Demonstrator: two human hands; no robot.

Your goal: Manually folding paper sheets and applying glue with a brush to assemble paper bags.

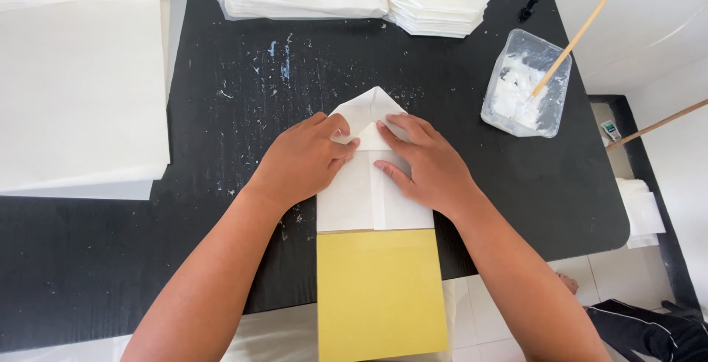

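Two bare arms reach forward from the bottom and come close together. The left hand [306,157] lies palm down, fingers bent, with the tips pushing down near the middle. The right hand [426,161] lies palm down too, fingers spread and pointing to the left. The fingertips of both hands almost meet. Both wrists are straight.

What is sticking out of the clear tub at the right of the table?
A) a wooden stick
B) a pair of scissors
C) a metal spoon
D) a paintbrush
A: a thin wooden stick leans out of the clear tub, its lower end in the white paste, while both hands press on the folded white paper.
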